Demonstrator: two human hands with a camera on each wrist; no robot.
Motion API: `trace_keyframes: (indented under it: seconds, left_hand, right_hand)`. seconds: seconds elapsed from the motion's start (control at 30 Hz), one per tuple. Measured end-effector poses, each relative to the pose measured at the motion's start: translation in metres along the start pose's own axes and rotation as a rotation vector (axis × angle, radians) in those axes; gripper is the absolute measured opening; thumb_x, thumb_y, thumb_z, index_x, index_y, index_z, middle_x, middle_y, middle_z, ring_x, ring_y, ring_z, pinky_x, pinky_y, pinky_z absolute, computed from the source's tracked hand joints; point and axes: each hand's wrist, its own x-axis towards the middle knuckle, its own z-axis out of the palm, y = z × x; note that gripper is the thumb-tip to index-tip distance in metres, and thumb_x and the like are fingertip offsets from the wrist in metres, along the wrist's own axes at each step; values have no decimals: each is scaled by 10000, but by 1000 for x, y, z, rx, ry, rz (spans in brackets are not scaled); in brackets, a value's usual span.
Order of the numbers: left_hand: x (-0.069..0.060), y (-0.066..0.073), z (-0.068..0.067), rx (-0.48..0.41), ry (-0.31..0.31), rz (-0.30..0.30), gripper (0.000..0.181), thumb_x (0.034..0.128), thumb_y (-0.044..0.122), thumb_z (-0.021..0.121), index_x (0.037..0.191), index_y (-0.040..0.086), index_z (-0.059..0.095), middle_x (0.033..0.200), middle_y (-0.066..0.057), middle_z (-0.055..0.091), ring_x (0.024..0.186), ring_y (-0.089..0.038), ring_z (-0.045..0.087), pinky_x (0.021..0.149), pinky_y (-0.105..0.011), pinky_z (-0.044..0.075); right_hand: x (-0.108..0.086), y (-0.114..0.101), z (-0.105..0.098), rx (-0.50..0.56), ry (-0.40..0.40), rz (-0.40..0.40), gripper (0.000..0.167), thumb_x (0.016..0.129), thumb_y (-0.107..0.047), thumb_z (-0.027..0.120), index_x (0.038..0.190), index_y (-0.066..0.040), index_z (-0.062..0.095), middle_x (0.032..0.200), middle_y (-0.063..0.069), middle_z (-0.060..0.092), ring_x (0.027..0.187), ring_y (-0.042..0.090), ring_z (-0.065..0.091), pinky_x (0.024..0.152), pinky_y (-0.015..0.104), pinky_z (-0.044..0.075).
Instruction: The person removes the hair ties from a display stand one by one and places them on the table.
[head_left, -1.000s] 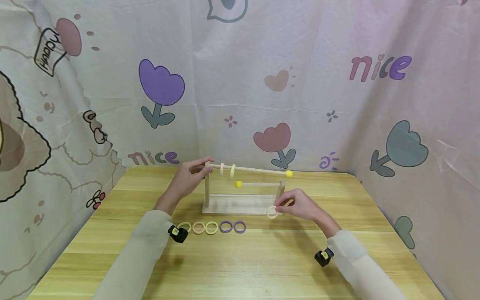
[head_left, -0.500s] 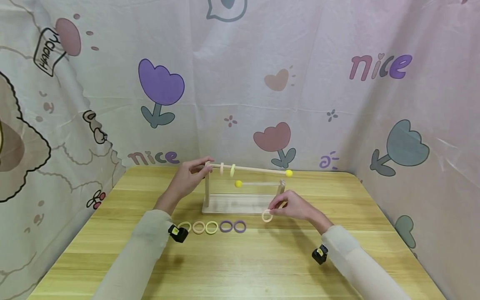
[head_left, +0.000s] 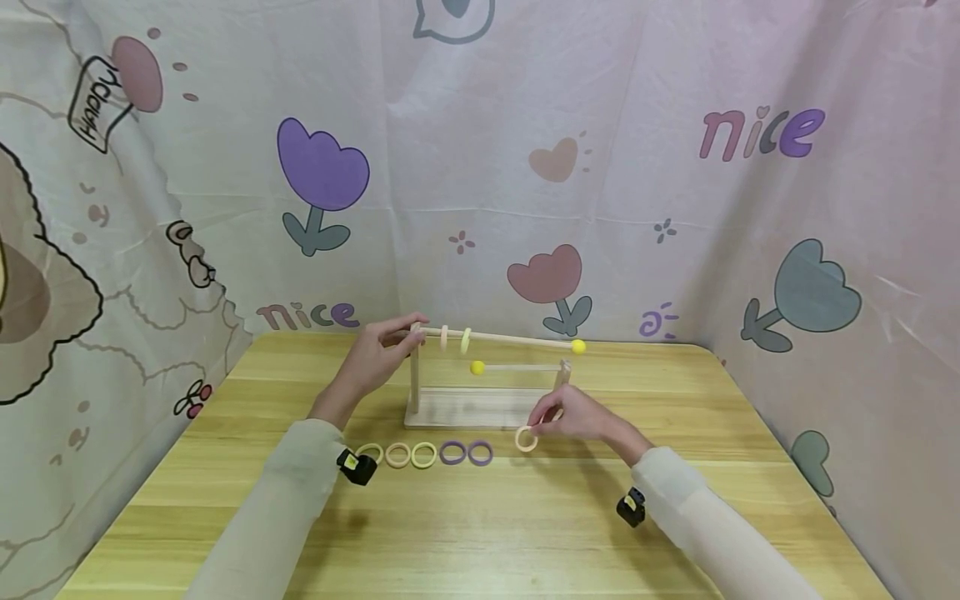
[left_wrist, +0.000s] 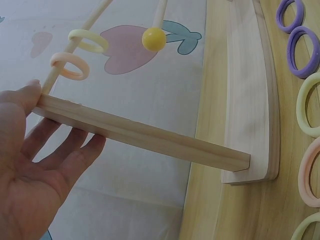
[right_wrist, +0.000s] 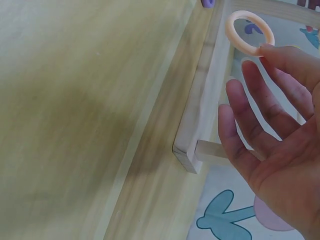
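Note:
My left hand (head_left: 375, 354) grips the top of the left post (left_wrist: 145, 132) of a wooden rack. From that post an upper rod (head_left: 517, 339) runs right to a yellow ball (head_left: 578, 347); a peach ring (left_wrist: 81, 76) and a pale yellow ring (left_wrist: 103, 44) hang on it near the post. A lower rod (head_left: 517, 367), tipped with another yellow ball (head_left: 477, 367), points left from the right post. Between thumb and index finger, my right hand (head_left: 573, 412) pinches a peach ring (right_wrist: 229, 31), held in front of the rack's base (head_left: 480, 408).
Before the rack lies a row of rings on the wooden table (head_left: 480, 533): pale yellow and peach ones at left, then two purple rings (head_left: 470, 454). My left wrist camera (head_left: 357, 467) partly covers the leftmost. A patterned cloth (head_left: 480, 167) hangs behind.
My right hand has carried the peach ring left and slightly toward me, from near the right post to in front of the base. The left hand keeps its place.

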Motion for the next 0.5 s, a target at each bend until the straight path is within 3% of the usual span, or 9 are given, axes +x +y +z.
trace_keyframes:
  seconds: [0.5]
  left_hand:
    - [0, 2, 2, 23, 12, -19, 381, 1056, 257, 606, 1409, 119, 637, 1353, -184, 678, 1223, -372, 674, 981, -493, 592]
  right_hand:
    - [8, 4, 8, -34, -47, -23, 52, 879, -31, 779, 925, -15, 796, 893, 92, 794, 780, 118, 684, 747, 212, 579]
